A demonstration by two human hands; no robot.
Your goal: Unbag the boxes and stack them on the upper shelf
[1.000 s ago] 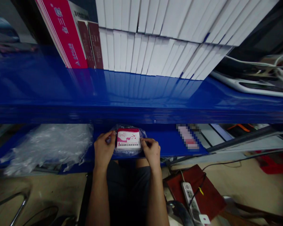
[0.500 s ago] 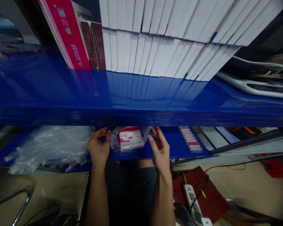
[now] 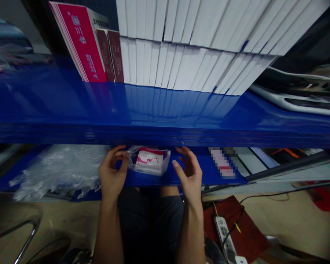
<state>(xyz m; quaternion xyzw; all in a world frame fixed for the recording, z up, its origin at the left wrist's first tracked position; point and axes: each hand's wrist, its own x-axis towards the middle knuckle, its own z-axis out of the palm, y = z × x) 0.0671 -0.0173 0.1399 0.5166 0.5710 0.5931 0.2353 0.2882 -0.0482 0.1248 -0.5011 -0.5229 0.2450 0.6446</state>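
Observation:
A small white and magenta box lies inside a clear plastic bag on the lower blue shelf. My left hand is at the bag's left edge, its thumb and fingertips drawn together on the plastic. On the other side, my right hand is held with thumb and fingers apart, a small gap from the bag. The upper shelf's edge comes close over the fingertips of both hands.
A heap of clear plastic bags lies left on the lower shelf. Above, the upper blue shelf carries stacked white boxes, a magenta carton and brown boxes. A power strip lies below right.
Both hands have moved slightly apart, the left leftward and the right rightward. The bag looks spread wider around the box, which has shifted a little to the left.

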